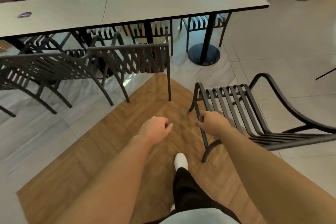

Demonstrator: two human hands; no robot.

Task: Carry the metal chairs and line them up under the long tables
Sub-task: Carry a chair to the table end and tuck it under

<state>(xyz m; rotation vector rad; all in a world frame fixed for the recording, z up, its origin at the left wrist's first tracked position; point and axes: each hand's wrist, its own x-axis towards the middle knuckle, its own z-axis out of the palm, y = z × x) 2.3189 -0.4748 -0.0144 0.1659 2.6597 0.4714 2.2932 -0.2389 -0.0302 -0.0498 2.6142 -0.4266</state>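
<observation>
Metal chair (236,107) just beside right hand (212,123).

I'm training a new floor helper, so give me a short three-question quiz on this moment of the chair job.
1. True or false: the right hand grips the loose chair.
2. Where does the loose chair stand?
A. pushed under the long table
B. out on the floor, right of the hands
C. on the tabletop
3. Fill in: the left hand holds ____.

Key: 1 false, it hovers just at the chair's back; 2 B; 3 nothing.
</observation>
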